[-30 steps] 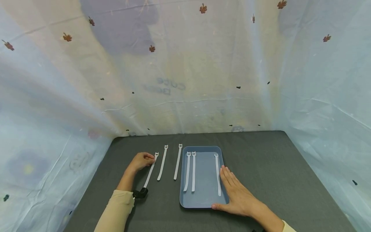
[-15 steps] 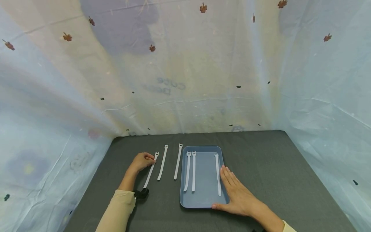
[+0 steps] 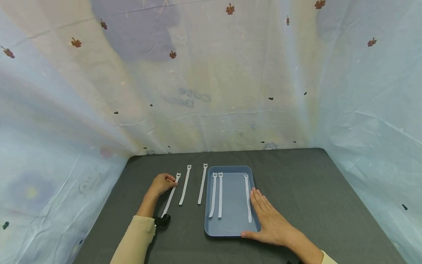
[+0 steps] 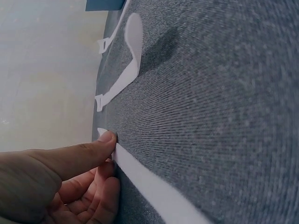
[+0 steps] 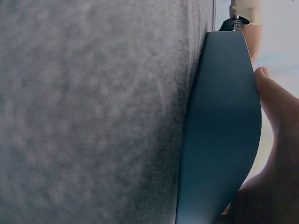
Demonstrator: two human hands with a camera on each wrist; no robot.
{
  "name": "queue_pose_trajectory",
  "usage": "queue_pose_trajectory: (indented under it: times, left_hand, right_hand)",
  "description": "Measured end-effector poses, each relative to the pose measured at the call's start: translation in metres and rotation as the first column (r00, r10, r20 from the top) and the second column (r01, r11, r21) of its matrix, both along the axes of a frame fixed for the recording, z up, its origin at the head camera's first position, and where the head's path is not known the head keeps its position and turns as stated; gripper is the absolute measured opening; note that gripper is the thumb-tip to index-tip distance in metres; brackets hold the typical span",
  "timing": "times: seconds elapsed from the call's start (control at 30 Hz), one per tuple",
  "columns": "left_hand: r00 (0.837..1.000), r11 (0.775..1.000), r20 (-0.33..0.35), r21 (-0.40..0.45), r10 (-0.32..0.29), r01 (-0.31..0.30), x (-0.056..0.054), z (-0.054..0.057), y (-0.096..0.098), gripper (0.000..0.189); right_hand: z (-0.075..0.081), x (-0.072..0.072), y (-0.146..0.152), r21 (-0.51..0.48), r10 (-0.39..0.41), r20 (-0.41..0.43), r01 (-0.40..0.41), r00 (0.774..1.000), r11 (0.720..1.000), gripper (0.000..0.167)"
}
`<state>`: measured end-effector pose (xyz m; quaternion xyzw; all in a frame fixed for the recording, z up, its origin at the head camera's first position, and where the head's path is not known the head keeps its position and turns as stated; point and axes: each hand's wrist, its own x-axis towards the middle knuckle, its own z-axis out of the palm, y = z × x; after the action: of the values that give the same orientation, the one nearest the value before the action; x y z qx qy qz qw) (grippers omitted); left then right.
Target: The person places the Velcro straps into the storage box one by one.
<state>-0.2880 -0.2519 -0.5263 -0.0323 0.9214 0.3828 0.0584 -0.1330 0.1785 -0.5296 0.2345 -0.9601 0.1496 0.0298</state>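
Observation:
My left hand (image 3: 162, 184) pinches a white cable strap (image 4: 154, 189) between thumb and fingers, close to its slotted head. This strap is the leftmost in the head view, lying slanted on the dark cloth. To its right are a second white cable strap (image 3: 185, 185), whose tail curls up in the left wrist view, and a third strap (image 3: 202, 184) beside the tray. My right hand (image 3: 271, 222) rests on the right rim of the blue-grey tray (image 3: 234, 234), fingers straight, thumb at the near edge. Inside the tray lie two straps (image 3: 220, 196) at left and one strap (image 3: 248, 200) at right.
Dark grey cloth (image 3: 310, 198) covers the table. A pale patterned plastic sheet (image 3: 230, 124) rises along the back and both sides. A black wrist camera (image 3: 162, 220) sits on the left wrist, beside the pinched strap's tail.
My left wrist and forearm have shifted slightly to the right, while the fingers stay at the strap's head. The right hand, the tray and the other straps stay where they were.

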Motion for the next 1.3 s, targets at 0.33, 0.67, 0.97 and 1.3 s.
queue_pose_trajectory:
  times: [0.33,0.67,0.97,1.3]
  left_hand:
    - [1.0,0.999,-0.008,-0.038,0.007,-0.008,-0.003,-0.001,0.0,0.019]
    - [1.0,0.998,-0.005,-0.06,-0.012,0.011,-0.003,-0.001,-0.002,0.019]
    - [0.999,0.999,0.023,0.03,-0.025,0.025,-0.008,-0.009,-0.01,0.019]
    - [0.997,0.992,0.059,0.12,-0.052,0.045,-0.008,-0.007,-0.016,0.022]
  right_hand:
    - [0.0,-0.001,0.0,0.006,0.001,0.004,-0.001,1.0,1.0,0.124]
    - [-0.001,-0.002,0.0,0.013,-0.006,0.005,0.006,1.0,1.0,0.125]
    - [0.0,-0.002,0.0,0.007,0.007,0.015,-0.007,1.0,1.0,0.125]
    - [0.001,-0.002,-0.001,0.002,0.001,0.012,-0.001,1.0,1.0,0.125]
